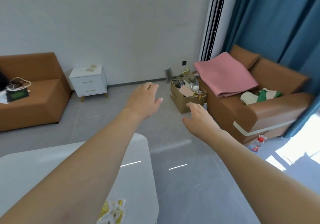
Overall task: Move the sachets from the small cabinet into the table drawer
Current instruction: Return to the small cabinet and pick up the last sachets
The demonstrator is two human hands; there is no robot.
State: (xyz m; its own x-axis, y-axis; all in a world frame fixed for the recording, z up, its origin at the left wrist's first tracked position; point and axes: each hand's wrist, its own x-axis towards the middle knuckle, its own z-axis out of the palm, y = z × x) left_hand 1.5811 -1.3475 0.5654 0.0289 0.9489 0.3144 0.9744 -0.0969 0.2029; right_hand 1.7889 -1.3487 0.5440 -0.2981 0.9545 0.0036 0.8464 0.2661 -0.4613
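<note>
A small white cabinet (88, 82) with two drawers stands against the far wall, and a few pale sachets (90, 68) lie on its top. Both my arms stretch forward over the floor. My left hand (144, 101) hangs in the air with relaxed fingers and holds nothing. My right hand (199, 118) is also spread loosely and holds nothing. Both hands are far from the cabinet. A white table (135, 154) fills the lower left; yellow-and-white sachets (112, 210) lie on it near the bottom edge. The table drawer is hidden.
A brown sofa (34, 99) with a bag sits left of the cabinet. A cardboard box (183, 102) of clutter stands by a brown armchair (259, 113) carrying a pink cloth. Blue curtains (277, 25) hang at the right. A plastic bottle (258, 142) lies on the grey floor.
</note>
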